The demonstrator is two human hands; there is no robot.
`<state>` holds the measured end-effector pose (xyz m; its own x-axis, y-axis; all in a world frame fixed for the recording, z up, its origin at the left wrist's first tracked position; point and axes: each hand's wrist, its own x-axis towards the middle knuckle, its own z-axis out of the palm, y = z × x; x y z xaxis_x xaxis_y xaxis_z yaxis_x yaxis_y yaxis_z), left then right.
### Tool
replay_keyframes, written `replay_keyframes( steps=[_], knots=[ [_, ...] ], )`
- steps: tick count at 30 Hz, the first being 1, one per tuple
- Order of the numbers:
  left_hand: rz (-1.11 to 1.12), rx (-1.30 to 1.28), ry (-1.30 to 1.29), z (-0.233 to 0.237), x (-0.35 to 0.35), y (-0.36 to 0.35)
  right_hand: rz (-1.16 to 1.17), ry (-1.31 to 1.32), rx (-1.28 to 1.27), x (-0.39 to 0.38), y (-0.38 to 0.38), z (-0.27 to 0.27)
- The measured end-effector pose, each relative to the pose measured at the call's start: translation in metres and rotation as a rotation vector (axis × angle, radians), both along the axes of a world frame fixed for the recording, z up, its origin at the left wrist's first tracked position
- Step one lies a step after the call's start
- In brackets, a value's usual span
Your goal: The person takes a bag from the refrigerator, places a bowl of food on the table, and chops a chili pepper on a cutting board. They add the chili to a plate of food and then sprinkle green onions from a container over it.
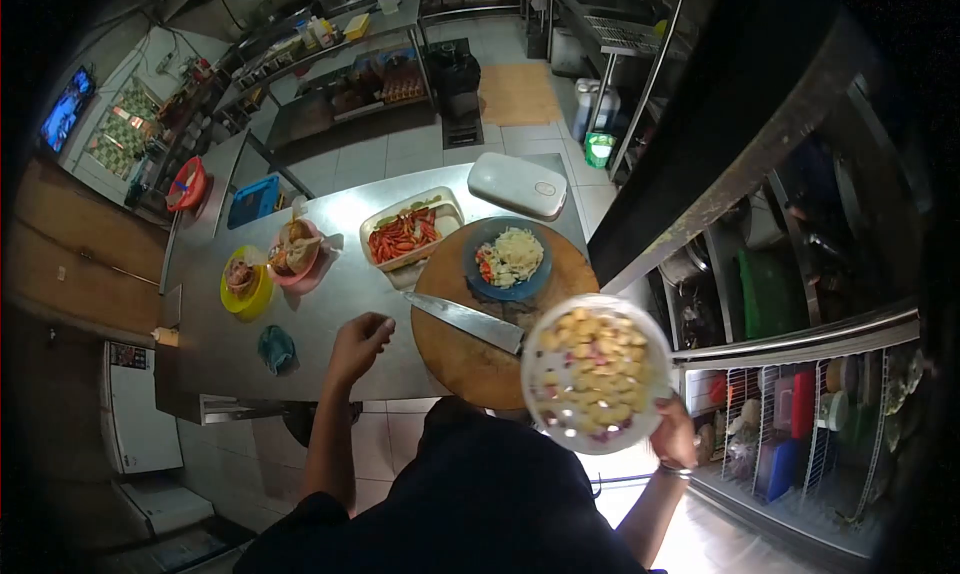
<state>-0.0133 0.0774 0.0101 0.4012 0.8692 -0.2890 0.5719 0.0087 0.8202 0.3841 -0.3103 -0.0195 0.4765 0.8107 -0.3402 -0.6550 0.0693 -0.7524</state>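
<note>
My right hand (675, 434) grips the rim of a white plate (598, 374) of pale yellow chunks with some reddish bits, raised over the right front edge of a round wooden board (440, 354). Loosely curled, my left hand (362, 344) hovers left of the board; whether its fingers hold anything is hidden. A large knife (468, 320) lies flat across the board. Behind it sits a blue-grey plate (508, 259) with shredded pale food and red pieces. Sliced red pieces fill a rectangular container (412, 228) at the board's back left.
On the steel table (340, 284) are a lidded container (518, 185), a pink bowl (298, 256), a yellow bowl (246, 282) and a crumpled teal cloth (276, 349). An open refrigerator with wire racks (770, 424) stands at the right, beside a dark post.
</note>
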Motion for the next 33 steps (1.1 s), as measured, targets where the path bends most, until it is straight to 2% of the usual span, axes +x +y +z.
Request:
replay_keyframes(
  steps=[1,2,4,5,6,7,9,11,12,14,15,17,18,20,21,23,24,25,26,27,28,29,31,32,33],
  knots=[
    [0.052,-0.033,-0.089,-0.005,-0.001,0.010,0.087,0.019,0.042,-0.009,0.023,-0.012],
    [0.033,-0.046,-0.092,-0.015,-0.009,0.024,0.204,-0.034,-0.023,-0.021,0.045,-0.011],
    [0.144,-0.015,-0.185,-0.048,-0.012,0.069,0.453,-0.163,-0.132,-0.044,0.093,-0.009],
    [0.161,0.013,-0.206,-0.053,-0.011,0.083,0.468,-0.278,-0.351,-0.064,0.127,0.030],
    [0.125,0.062,-0.182,-0.058,-0.009,0.099,0.628,-0.327,-0.344,-0.062,0.133,0.001],
    [0.152,0.061,-0.182,-0.062,0.001,0.114,0.538,-0.292,-0.368,-0.077,0.140,-0.018],
    [0.116,-0.014,-0.265,-0.096,0.003,0.155,0.658,-0.351,-0.424,-0.083,0.175,-0.005],
    [0.080,0.014,-0.246,-0.092,0.024,0.167,0.586,-0.991,-0.385,-0.094,0.191,-0.069],
    [0.055,0.045,-0.252,-0.082,0.039,0.167,0.603,-1.008,-0.435,-0.095,0.198,-0.071],
    [-0.066,0.033,-0.144,-0.062,0.050,0.186,0.632,-1.078,-0.578,-0.099,0.197,-0.033],
    [-0.087,0.034,-0.150,-0.076,0.051,0.211,0.612,-1.077,-0.589,-0.102,0.200,-0.022],
    [-0.199,0.207,-0.120,-0.105,0.067,0.270,0.593,-1.072,-0.573,-0.101,0.196,-0.004],
    [-0.217,0.201,-0.131,-0.118,0.082,0.294,0.577,-1.072,-0.590,-0.104,0.196,-0.007],
    [-0.267,0.365,-0.139,-0.124,0.114,0.327,0.408,-1.149,-0.472,-0.115,0.196,-0.014],
    [-0.311,0.544,-0.134,-0.111,0.134,0.324,0.479,-0.912,-0.503,-0.115,0.199,-0.021],
    [-0.360,0.635,-0.080,-0.136,0.168,0.367,0.438,-0.929,-0.553,-0.120,0.196,-0.009],
    [-0.415,0.603,-0.024,-0.143,0.182,0.385,0.419,-0.964,-0.588,-0.120,0.196,-0.004],
    [-0.661,1.154,0.098,-0.187,0.182,0.432,0.372,-1.204,-0.497,-0.118,0.188,-0.031],
    [-0.788,1.372,0.034,-0.182,0.189,0.434,0.368,-1.257,-0.419,-0.112,0.189,-0.035],
    [-0.697,1.171,0.096,-0.163,0.204,0.420,0.364,-1.309,-0.341,-0.106,0.189,-0.039],
    [-0.440,0.830,0.074,-0.136,0.224,0.397,0.431,-1.175,-0.321,-0.098,0.196,0.008],
    [-0.331,0.591,0.005,-0.119,0.233,0.382,0.550,-1.234,-0.335,-0.080,0.203,0.025],
    [-0.272,0.525,0.119,-0.117,0.248,0.376,0.478,-1.358,-0.479,-0.063,0.232,0.044],
    [-0.262,0.464,0.134,-0.125,0.256,0.376,0.286,-1.401,-0.609,-0.059,0.244,0.048],
    [-0.287,0.388,0.169,-0.138,0.264,0.384,0.224,-1.367,-0.597,-0.043,0.264,0.041]
  ],
)
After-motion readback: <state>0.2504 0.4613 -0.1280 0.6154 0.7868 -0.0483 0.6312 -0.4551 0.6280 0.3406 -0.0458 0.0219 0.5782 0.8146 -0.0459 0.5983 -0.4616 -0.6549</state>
